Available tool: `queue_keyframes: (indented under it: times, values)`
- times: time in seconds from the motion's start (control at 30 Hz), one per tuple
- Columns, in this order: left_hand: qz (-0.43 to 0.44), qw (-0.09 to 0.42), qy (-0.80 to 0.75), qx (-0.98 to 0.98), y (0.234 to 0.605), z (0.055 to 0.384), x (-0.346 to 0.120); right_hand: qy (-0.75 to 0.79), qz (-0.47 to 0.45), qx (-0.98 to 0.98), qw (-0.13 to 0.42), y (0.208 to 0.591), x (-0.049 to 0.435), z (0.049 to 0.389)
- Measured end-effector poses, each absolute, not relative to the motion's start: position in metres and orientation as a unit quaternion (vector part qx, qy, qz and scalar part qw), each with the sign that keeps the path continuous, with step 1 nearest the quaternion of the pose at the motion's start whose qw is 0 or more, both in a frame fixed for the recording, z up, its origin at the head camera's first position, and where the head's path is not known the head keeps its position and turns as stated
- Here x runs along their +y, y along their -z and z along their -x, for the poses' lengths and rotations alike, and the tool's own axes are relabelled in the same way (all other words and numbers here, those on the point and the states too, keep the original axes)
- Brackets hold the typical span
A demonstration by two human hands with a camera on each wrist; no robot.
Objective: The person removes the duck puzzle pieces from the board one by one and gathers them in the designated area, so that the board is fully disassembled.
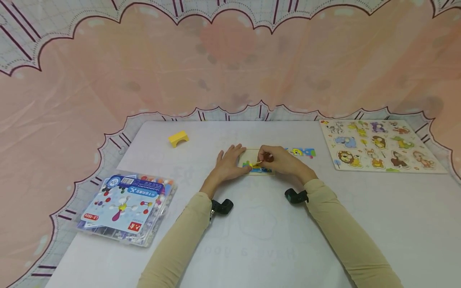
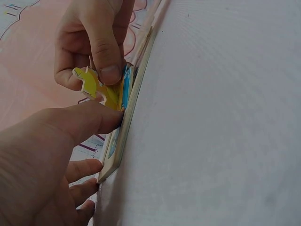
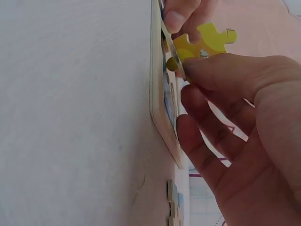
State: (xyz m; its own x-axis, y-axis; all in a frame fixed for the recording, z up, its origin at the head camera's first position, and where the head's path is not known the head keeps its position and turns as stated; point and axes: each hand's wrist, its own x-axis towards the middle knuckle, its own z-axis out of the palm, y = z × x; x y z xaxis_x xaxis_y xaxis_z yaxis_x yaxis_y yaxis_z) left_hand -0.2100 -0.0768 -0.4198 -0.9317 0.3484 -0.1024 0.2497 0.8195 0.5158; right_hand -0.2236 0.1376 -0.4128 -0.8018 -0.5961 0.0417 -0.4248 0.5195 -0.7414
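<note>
My right hand (image 1: 279,159) pinches a yellow jigsaw piece (image 3: 214,40) between thumb and fingers. The piece is tilted above a small wooden puzzle tray (image 1: 252,155), close to its near side. Blue and green pieces (image 1: 266,170) lie along the tray's near edge, partly covered by the hands. My left hand (image 1: 229,165) lies at the tray's left end, fingers spread and thumb reaching over the near edge. In the left wrist view, that thumb (image 2: 101,117) presses beside the yellow piece, its fingers at the tray's end.
Several loose jigsaw pieces (image 1: 304,152) lie right of the tray, partly behind my right hand. A yellow arch block (image 1: 178,138) sits at the back left. A clear plastic case (image 1: 149,236) with a blue leaflet is at left; an animal puzzle board (image 1: 383,146) at far right.
</note>
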Motion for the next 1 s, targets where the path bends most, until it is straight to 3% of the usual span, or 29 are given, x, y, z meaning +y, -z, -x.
queue_keyframes:
  times: [0.23, 0.57, 1.0]
  values:
    - [-0.152, 0.102, -0.259, 0.948, 0.421, 0.210, -0.077, 0.388, 0.291, 0.868, 0.109, 0.413, 0.138, 0.224]
    - [-0.153, 0.103, -0.257, 0.949, 0.422, 0.210, -0.076, 0.383, 0.266, 0.882, 0.063, 0.415, 0.132, 0.221]
    - [-0.150, 0.100, -0.259, 0.949, 0.421, 0.210, -0.075, 0.376, 0.196, 0.903, 0.068, 0.410, 0.125, 0.219]
